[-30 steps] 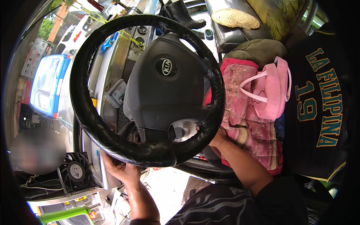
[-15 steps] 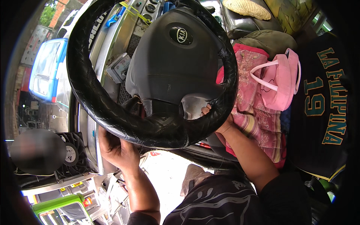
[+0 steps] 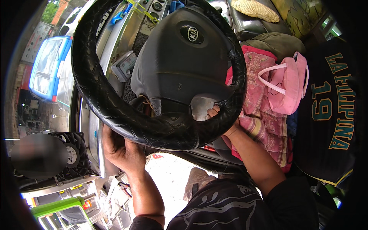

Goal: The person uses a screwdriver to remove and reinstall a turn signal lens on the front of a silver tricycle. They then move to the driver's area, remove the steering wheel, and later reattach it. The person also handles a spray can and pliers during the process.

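Note:
A steering wheel (image 3: 174,132) with a stitched black cover and a wide dark hub (image 3: 178,63) fills the middle of the view. My right hand (image 3: 214,111) is wrapped round its lower right rim; the fingertips show through the gap beside the grey lower spoke, while the rim hides the rest. Under the lower left rim is my left hand (image 3: 124,153), palm turned up. Its fingers reach up behind the wheel and are mostly hidden, so their grip cannot be made out.
A grey box-shaped device (image 3: 124,66) sits on the dashboard behind the wheel. At right, a pink handbag (image 3: 287,86) lies on patterned pink cloth (image 3: 260,96) beside a dark jersey (image 3: 326,115). A black fan (image 3: 78,153) stands at left, and a blue vehicle (image 3: 48,69) is outside.
The steering wheel sits slightly farther right in the view, along with my left hand. The surroundings have shifted a little too. Both hands keep nearly the same pose.

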Demonstrator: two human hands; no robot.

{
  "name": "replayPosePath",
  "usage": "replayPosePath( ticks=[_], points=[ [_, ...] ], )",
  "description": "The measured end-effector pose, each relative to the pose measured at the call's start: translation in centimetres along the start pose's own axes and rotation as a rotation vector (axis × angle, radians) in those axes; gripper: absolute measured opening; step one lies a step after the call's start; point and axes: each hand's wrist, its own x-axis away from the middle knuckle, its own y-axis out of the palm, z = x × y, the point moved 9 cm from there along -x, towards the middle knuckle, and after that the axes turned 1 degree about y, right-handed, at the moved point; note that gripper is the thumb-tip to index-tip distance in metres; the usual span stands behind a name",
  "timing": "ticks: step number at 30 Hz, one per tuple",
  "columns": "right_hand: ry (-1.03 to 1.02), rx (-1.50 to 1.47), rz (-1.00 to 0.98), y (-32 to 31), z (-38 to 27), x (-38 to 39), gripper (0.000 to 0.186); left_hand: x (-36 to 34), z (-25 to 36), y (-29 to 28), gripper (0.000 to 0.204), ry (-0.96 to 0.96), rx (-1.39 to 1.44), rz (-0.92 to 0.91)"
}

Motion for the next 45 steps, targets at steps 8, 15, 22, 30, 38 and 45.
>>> replayPosePath(
  ticks=[8,15,22,30,38,45],
  points=[
    [0.090,-0.074,-0.029,0.2,0.7,0.3,0.063,-0.2,0.7,0.4,0.045,0.023,0.002,0.036],
    [0.056,-0.042,-0.035,1.2,1.0,0.0,0.061,-0.3,0.9,0.6,0.040,-0.006,-0.022,0.047],
    [0.036,-0.083,-0.005,0.2,0.3,-0.3,0.057,1.2,1.6,1.0,0.045,0.064,-0.047,-0.010],
    [-0.057,0.036,0.051,-0.8,-0.9,-0.2,0.059,1.6,1.5,0.3,0.048,0.071,-0.271,-0.012],
    [-0.078,0.113,0.125,-6.0,-5.2,0.4,0.050,1.1,2.1,0.5,0.062,0.087,-0.261,0.000],
    [-0.174,-0.457,-0.066,2.8,-13.1,6.7,0.030,8.2,-1.4,-2.2,0.082,-0.100,-0.258,-0.143]
  ],
)
